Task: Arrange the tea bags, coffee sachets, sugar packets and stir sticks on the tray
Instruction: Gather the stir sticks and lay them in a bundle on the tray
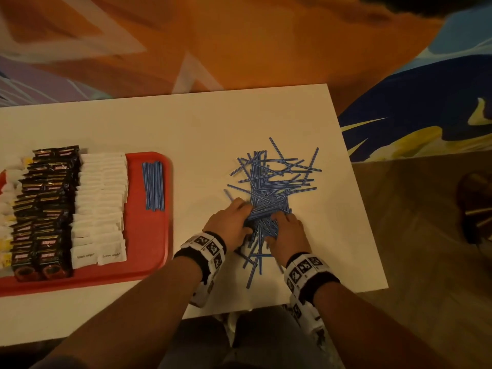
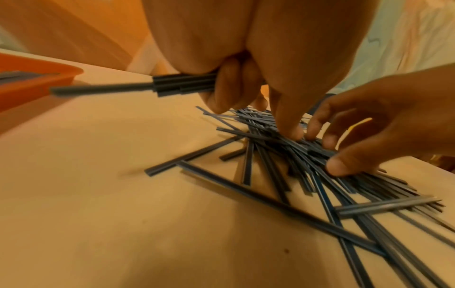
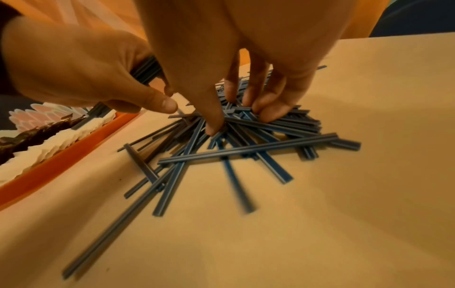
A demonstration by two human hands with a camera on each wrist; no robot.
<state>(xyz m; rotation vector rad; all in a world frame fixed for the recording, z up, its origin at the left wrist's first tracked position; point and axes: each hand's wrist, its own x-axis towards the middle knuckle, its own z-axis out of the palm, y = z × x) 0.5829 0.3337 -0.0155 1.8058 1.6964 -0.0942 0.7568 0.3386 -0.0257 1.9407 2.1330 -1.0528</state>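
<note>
A loose pile of blue stir sticks (image 1: pixel 274 182) lies on the white table (image 1: pixel 159 123), right of the red tray (image 1: pixel 149 235). My left hand (image 1: pixel 241 211) grips a small bundle of stir sticks (image 2: pixel 182 85) at the pile's near left edge. My right hand (image 1: pixel 282 218) is on the pile beside it, thumb and fingers (image 3: pixel 258 109) pinching sticks. The tray holds a neat row of stir sticks (image 1: pixel 153 186), white sugar packets (image 1: pixel 101 203), dark coffee sachets (image 1: pixel 42 209) and tea bags (image 1: pixel 8 209) at the far left.
The table's right edge (image 1: pixel 372 235) runs close to the pile, with wooden floor beyond. An orange and blue patterned surface (image 1: pixel 266 49) lies past the far edge. Bare tabletop separates tray and pile.
</note>
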